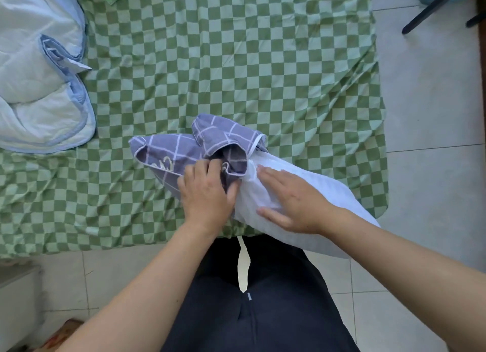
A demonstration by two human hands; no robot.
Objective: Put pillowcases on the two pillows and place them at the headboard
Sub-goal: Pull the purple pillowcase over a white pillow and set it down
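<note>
Left hand [206,194] grips the pillowcase [184,152] mouth, right hand [292,202] presses flat, fingers straight, on the pillow [302,183] on the bed [236,62].

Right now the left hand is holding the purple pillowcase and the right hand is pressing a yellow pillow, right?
Almost. The head view shows the pillow is white, not yellow. The left hand does hold the purple pillowcase, and the right hand presses the pillow.
</note>
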